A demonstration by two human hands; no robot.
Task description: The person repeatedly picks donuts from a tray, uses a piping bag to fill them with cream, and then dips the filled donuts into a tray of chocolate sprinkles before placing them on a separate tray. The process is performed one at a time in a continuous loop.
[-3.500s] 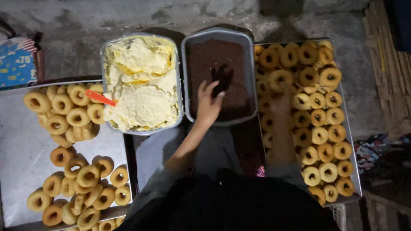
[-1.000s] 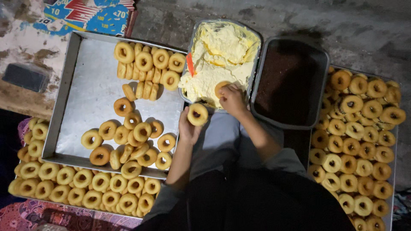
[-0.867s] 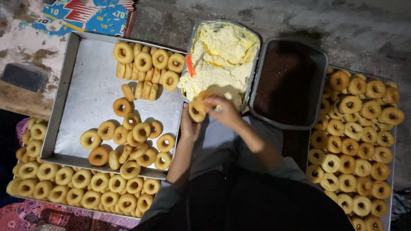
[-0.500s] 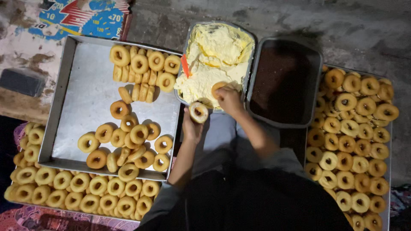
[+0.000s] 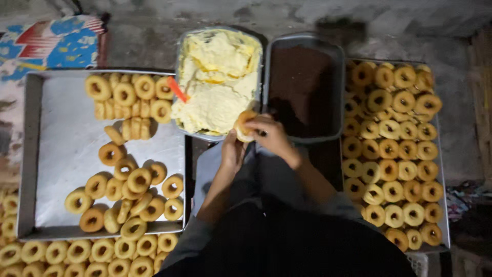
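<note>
Shifted since half a second back: both hands drawn together at near rim of cream tub, doughnut now between them instead of held out in left hand alone. Camera view also slid slightly right.

Left hand (image 5: 233,151) curled loosely under ring doughnut (image 5: 244,125), fingers cupping its near side. Right hand (image 5: 270,134) closed over same doughnut from right, fingertips pinching its edge. Doughnut held just over near lip of tub of pale yellow cream (image 5: 218,77), touching or almost touching cream surface; cannot tell which. Orange spatula handle (image 5: 178,88) sticking out of cream at tub's left edge.

Tub of dark brown sprinkles (image 5: 305,84) directly right of cream tub, walls nearly touching; right hand close to its near-left corner. Little free room between the two tubs.

Left: large metal tray (image 5: 61,154), far-left and middle bare, plain doughnuts (image 5: 128,182) heaped near its near-right corner and stacked in rows at far side. More doughnuts in row (image 5: 77,254) along near edge below that tray.

Right: tray of finished doughnuts (image 5: 394,149), packed edge to edge. Concrete floor (image 5: 359,18) beyond. Patterned cloth (image 5: 51,43) at far left.
</note>
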